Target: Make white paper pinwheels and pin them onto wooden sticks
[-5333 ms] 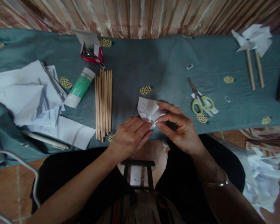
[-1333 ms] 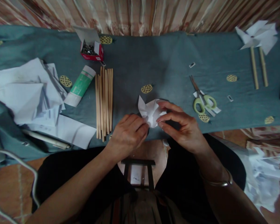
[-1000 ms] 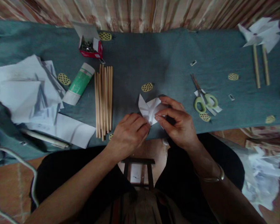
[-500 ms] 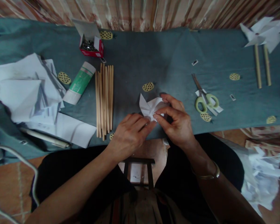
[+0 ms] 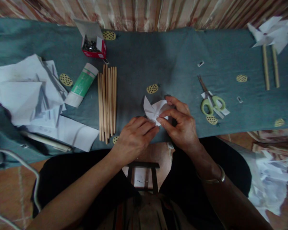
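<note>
Between my hands, near the front edge of the cloth, is a white paper pinwheel (image 5: 150, 108) with folded blades. My left hand (image 5: 135, 137) is closed on its lower left edge, its fingers bent and partly hiding the paper. My right hand (image 5: 181, 126) pinches the pinwheel near its centre with thumb and forefinger, while the other fingers curl round its right side. Whether a pin sits under the fingertips is hidden. To the left of my hands lies a bundle of wooden sticks (image 5: 107, 102).
A red box of metal pins (image 5: 94, 51) stands open at the back left, above a green-and-white tube (image 5: 83, 84). White paper sheets (image 5: 26, 95) are piled at far left. Green-handled scissors (image 5: 210, 102) lie on the right. Two pinwheels on sticks (image 5: 270, 35) rest at far right.
My right thumb and forefinger have shifted very slightly left at the pinwheel's centre. The left hand has barely moved, and both keep hold of the paper.
</note>
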A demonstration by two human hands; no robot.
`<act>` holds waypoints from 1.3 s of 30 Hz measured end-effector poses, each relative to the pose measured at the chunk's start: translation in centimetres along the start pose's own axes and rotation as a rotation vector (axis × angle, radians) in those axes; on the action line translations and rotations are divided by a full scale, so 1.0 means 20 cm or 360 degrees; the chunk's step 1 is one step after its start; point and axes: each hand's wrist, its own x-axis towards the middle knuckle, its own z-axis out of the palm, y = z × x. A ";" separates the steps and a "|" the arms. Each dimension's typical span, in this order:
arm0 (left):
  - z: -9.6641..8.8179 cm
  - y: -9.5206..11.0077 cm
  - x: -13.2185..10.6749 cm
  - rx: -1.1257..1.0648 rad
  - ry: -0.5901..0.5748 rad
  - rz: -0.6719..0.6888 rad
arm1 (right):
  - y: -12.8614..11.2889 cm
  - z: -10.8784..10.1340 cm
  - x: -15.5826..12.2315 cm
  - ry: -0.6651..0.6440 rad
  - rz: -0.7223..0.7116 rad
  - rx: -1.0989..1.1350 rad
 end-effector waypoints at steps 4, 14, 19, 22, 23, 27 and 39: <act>0.00 0.00 0.00 0.0000 -0.0011 -0.0003 | 0.01 0.00 0.00 -0.0004 0.0021 0.0043; 0.01 0.00 -0.01 0.0015 -0.0043 -0.0013 | -0.01 0.00 0.00 -0.0005 -0.0006 0.0056; 0.01 0.00 0.00 0.0025 -0.0018 -0.0002 | -0.05 0.00 -0.01 0.0025 -0.0106 -0.0073; 0.01 0.00 0.00 0.0026 -0.0025 -0.0001 | -0.07 0.00 -0.03 0.0062 -0.0222 -0.0248; 0.01 0.00 0.00 0.0018 -0.0027 -0.0008 | -0.07 0.01 -0.04 0.0073 -0.0253 -0.0285; 0.01 0.01 0.00 -0.0003 -0.0019 -0.0039 | -0.09 0.04 -0.07 0.0075 -0.0287 -0.0315; 0.02 -0.02 0.01 0.0062 0.0106 0.0036 | -0.04 -0.03 -0.06 0.0092 -0.0217 -0.0061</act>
